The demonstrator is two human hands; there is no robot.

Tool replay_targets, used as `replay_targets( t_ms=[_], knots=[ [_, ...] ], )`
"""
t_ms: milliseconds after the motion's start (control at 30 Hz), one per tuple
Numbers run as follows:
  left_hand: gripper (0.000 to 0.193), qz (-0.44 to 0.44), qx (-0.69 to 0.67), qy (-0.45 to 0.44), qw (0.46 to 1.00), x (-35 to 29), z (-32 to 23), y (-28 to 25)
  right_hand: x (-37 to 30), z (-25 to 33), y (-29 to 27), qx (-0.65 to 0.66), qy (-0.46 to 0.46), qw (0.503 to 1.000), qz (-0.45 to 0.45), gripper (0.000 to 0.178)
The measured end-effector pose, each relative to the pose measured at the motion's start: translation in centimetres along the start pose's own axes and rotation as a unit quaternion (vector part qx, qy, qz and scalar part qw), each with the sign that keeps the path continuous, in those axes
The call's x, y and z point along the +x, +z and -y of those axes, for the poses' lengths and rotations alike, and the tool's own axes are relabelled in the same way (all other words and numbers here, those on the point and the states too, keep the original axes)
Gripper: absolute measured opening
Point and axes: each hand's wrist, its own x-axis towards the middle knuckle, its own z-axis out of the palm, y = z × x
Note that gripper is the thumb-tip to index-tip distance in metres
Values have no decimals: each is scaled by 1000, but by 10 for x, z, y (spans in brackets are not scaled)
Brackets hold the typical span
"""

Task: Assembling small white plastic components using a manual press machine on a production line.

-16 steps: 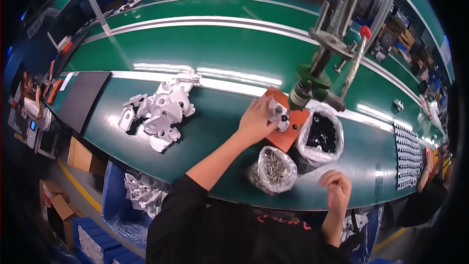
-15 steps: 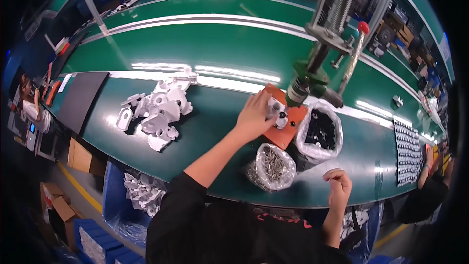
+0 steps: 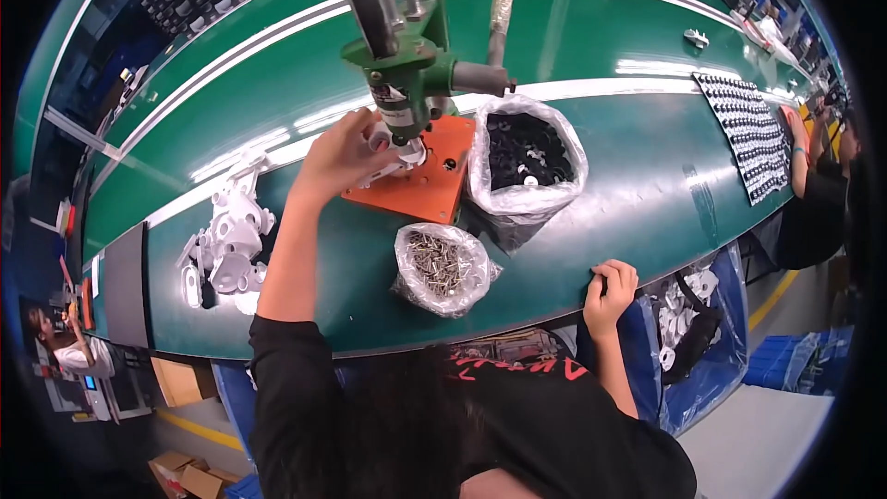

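Note:
My left hand [image 3: 346, 157] is closed around the edge of a white plastic part [image 3: 412, 153], which sits on the orange base plate [image 3: 434, 189] of a green hand press [image 3: 397, 83]. The press's lower tip is right above the part; whether they touch I cannot tell. At the table's front edge, my right hand [image 3: 610, 294] rests with fingers curled, and what they hold, if anything, is hidden. Between my hands stands a clear plastic bag of metal screws [image 3: 439, 263]. Behind it, a larger bag holds small black parts [image 3: 527, 150].
A pile of white plastic parts [image 3: 231, 236] lies left of my arm, with a dark flat board [image 3: 127, 286] beyond. A sheet with rows of small parts [image 3: 744, 134] lies far right, near another person's arm [image 3: 797, 152]. A blue-lined bin [image 3: 693, 342] stands below the table edge.
The view has swung, shifting the bench leftward in the picture. My left hand stays on the white part, now beneath the press tip. My right hand has lowered to the table's edge.

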Motion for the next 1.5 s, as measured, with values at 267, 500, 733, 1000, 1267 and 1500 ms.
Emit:
replay_targets(
  t_ms=[267,500,733,1000,1267,1500],
  knots=[
    [32,171,101,-117,973,9,-29,-26,-1,0,-1,14,-4,1000,2,8],
    [36,240,87,-215,942,33,-9,-41,-3,-3,0,14,-7,1000,-6,8],
    [77,-168,198,-144,955,44,94,-46,-2,-3,-2,8,-8,1000,-2,7],
    [45,20,-251,-64,966,42,75,23,-4,-7,1,4,-8,1000,-6,7],
    [31,22,-561,-140,816,37,70,35,-2,-4,3,19,-17,1000,-7,7],
    [32,-30,-521,-91,848,26,123,57,-5,-1,3,8,-15,1000,-21,8]
  ],
)
